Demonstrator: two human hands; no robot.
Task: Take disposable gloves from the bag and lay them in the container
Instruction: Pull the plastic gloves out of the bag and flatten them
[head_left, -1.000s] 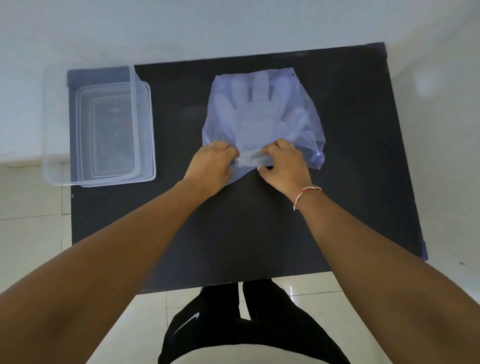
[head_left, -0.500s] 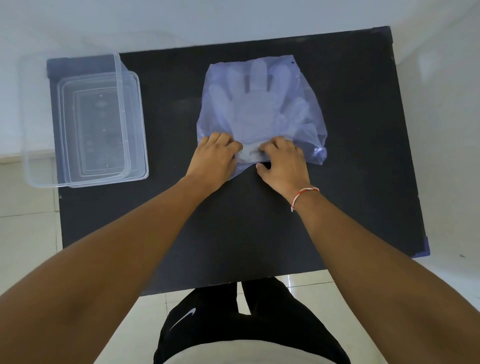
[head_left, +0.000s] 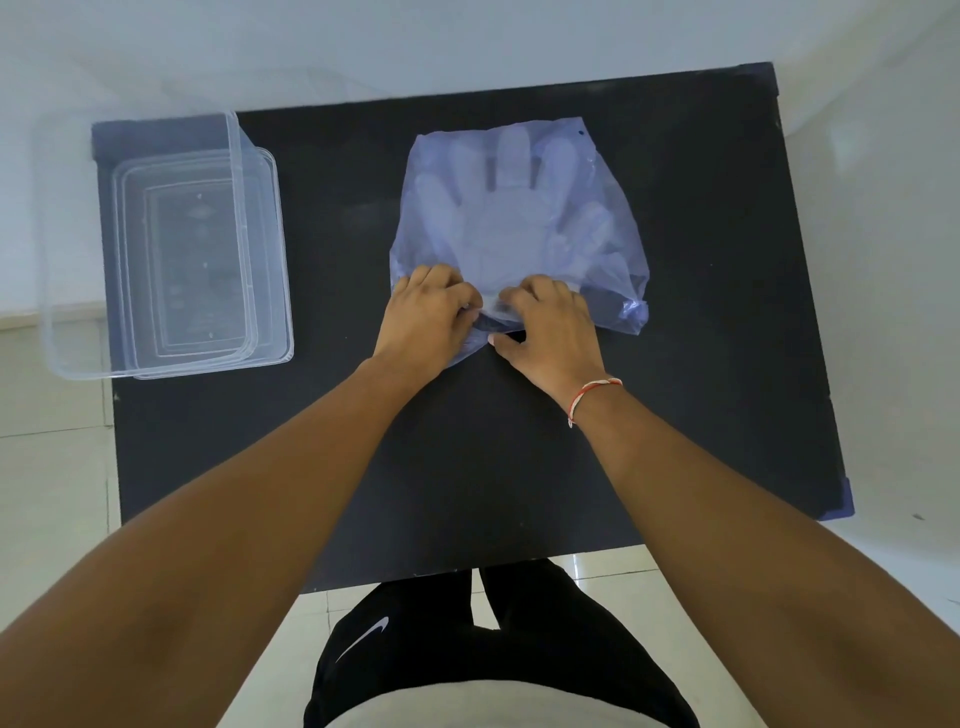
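Observation:
A thin bluish plastic bag lies flat on the black table, with a stack of clear disposable gloves showing through it, fingers pointing away from me. My left hand and my right hand sit side by side at the bag's near edge, fingers curled and pinching the plastic there. A clear empty plastic container stands at the table's left end, partly overhanging the edge.
The container rests on what looks like its clear lid. A white wall runs along the far side. Pale tiled floor surrounds the table, and my legs in black trousers stand at the near edge.
Both hands have stayed at the bag's near edge and closed in a little toward each other, bunching the plastic between them. The bag and container have not moved on the table.

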